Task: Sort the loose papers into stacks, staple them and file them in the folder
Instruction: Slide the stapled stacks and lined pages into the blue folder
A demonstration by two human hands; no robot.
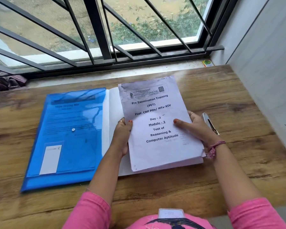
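Left hand: the left hand grips the left edge of the paper stack, thumb on the top sheet, fingers curled underneath.
Right hand: the right hand grips the stack's right edge, thumb lying flat across the cover page, other fingers tucked below.
Paper stack: a thick pile, cover printed "Pre Examination Training (PET)", tilted a little clockwise, held over the open folder's right half, at about 1 o'clock from the person's body.
Folder: the folder lies open on the table; its blue see-through flap, with printed sheets showing through it, lies to the left of the stack at 9 o'clock, and its white inner leaf sits under the stack.
Stapler: the stapler lies on the table just beside the right hand, at 3 o'clock from the stack.
Window: the window with dark bars runs along the table's far edge at 12 o'clock.
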